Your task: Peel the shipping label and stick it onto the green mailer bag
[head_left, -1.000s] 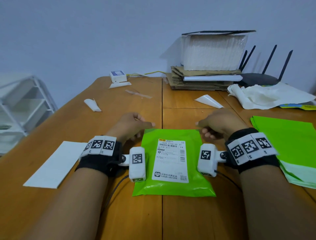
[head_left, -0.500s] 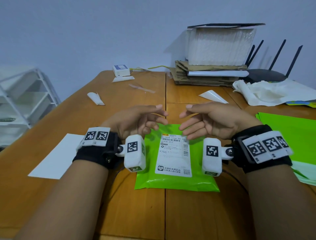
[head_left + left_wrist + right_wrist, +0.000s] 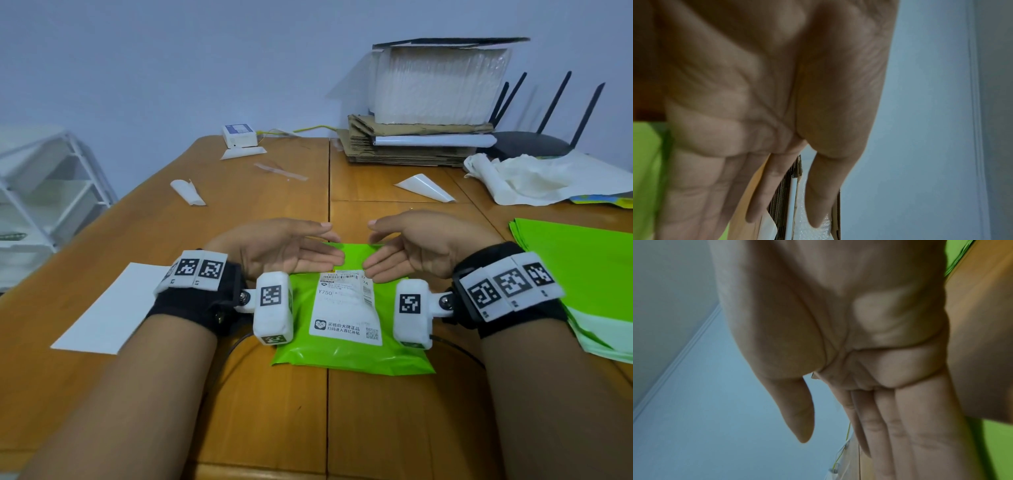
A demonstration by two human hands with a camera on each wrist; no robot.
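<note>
A green mailer bag (image 3: 352, 356) lies flat on the wooden table in front of me, with the white shipping label (image 3: 346, 308) stuck on its middle. My left hand (image 3: 291, 250) hovers over the bag's far left corner, palm turned inward and fingers straight, holding nothing. My right hand (image 3: 407, 250) mirrors it over the far right corner, fingers straight and empty. In the left wrist view the open palm (image 3: 756, 97) fills the frame beside a strip of green bag (image 3: 645, 170). The right wrist view shows the same bare palm (image 3: 859, 321) with straight fingers.
A white backing sheet (image 3: 113, 308) lies left of the bag. A stack of green mailers (image 3: 582, 274) sits at the right. Paper scraps (image 3: 188, 192), cardboard with bubble mailers (image 3: 428, 130), a router (image 3: 534, 144) and crumpled white paper (image 3: 548, 178) occupy the far table. A white rack (image 3: 44, 192) stands left.
Both hands came off the table beside the bag's top corners, rose over its far edge and uncurled, palms now facing each other. The labelled bag stays flat.
</note>
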